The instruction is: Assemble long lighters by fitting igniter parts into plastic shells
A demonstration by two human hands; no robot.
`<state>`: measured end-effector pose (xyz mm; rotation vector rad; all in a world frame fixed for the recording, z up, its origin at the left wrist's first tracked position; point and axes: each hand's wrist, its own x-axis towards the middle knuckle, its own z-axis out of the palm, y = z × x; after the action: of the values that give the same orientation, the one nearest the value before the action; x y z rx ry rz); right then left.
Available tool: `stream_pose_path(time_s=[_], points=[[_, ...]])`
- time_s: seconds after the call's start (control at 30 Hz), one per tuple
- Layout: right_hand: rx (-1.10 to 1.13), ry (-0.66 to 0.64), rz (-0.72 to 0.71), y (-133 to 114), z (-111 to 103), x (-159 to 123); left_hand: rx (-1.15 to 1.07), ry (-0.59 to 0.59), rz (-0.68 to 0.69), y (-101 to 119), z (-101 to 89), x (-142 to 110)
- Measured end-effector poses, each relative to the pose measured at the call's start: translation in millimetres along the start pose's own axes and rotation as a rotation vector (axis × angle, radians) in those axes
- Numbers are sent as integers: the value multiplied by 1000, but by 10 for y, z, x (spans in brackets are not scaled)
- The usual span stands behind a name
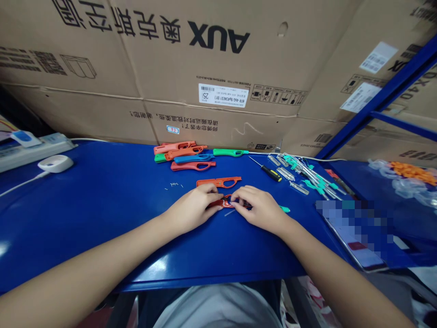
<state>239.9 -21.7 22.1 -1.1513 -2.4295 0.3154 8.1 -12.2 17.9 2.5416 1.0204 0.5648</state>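
Pale glare patches on the blue tabletop [153,266]

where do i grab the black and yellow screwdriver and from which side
Likely best: hold the screwdriver by its thick handle, right hand coming from above on the near side; it lies flat, handle end nearer the person, thin shaft pointing away, clear plastic parts close on the right.

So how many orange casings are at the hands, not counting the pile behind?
2. The first casing is between the left hand and right hand, partly covered by them; the second casing lies just beyond, on the blue table. More could be hidden underneath.
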Motion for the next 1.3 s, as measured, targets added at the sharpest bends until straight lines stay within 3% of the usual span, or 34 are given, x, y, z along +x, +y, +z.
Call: stream_pose_path(time_s=[0.37, 0.73, 0.9, 1.3], points=[[35, 44, 76, 4, 54, 26, 143, 13, 58, 55, 34, -6], [30, 42, 69, 11, 56, 18, 405, -13, -21, 155, 34, -23], [6, 55, 44, 17, 56, 9, 576, -44, 83, 209, 29, -19], [-37, 53, 28, 41, 24, 17, 430, -14, 8, 178, -11, -37]])
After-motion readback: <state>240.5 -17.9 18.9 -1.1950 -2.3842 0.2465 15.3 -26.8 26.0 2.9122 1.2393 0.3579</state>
